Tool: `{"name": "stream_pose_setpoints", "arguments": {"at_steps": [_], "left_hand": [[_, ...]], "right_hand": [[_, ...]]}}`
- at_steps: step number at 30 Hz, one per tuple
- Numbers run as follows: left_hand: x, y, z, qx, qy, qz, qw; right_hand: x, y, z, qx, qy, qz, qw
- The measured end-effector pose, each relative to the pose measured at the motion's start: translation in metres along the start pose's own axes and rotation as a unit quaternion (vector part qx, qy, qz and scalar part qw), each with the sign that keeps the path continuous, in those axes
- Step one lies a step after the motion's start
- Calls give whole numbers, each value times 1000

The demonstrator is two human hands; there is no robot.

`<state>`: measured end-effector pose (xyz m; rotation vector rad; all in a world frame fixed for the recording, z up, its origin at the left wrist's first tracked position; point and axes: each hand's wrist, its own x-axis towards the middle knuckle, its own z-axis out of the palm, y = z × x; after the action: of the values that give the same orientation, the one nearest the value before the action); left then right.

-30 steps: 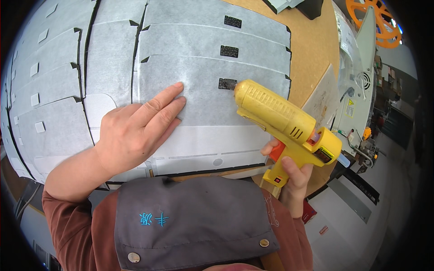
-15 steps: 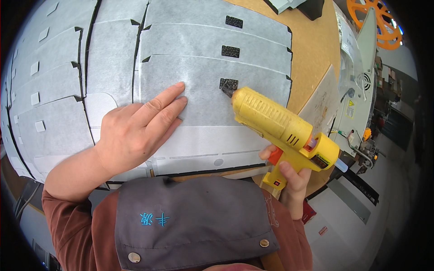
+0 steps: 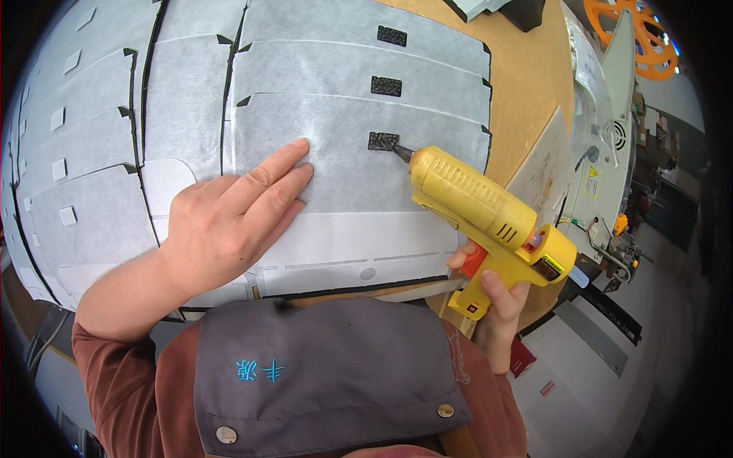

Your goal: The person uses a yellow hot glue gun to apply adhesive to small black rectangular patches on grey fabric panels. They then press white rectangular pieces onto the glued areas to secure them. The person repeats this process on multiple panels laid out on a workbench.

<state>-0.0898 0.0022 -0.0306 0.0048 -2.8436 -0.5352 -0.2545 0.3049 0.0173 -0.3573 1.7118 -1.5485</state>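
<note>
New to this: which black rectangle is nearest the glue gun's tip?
The lowest black rectangle, the nozzle at its right end; the middle one and top one lie farther off.

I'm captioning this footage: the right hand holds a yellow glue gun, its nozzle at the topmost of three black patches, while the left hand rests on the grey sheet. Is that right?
Wrong patch: the head view shows the nozzle of the glue gun at the lowest black patch, not the topmost. The rest stands.

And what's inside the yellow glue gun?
A translucent stick shows through a gap near the rear of the glue gun and pokes out behind. Farther forward, the yellow casing covers whatever is inside, and the right hand hides part of the handle.
</note>
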Motion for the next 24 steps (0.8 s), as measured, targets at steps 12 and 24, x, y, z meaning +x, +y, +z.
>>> {"name": "stream_pose_setpoints", "arguments": {"at_steps": [12, 24], "left_hand": [[0, 0, 0, -1, -2, -3, 1000], [0, -1, -1, -4, 1, -2, 1000]], "right_hand": [[2, -1, 5, 12, -8, -5, 1000], [9, 0, 5, -1, -8, -19, 1000]]}}
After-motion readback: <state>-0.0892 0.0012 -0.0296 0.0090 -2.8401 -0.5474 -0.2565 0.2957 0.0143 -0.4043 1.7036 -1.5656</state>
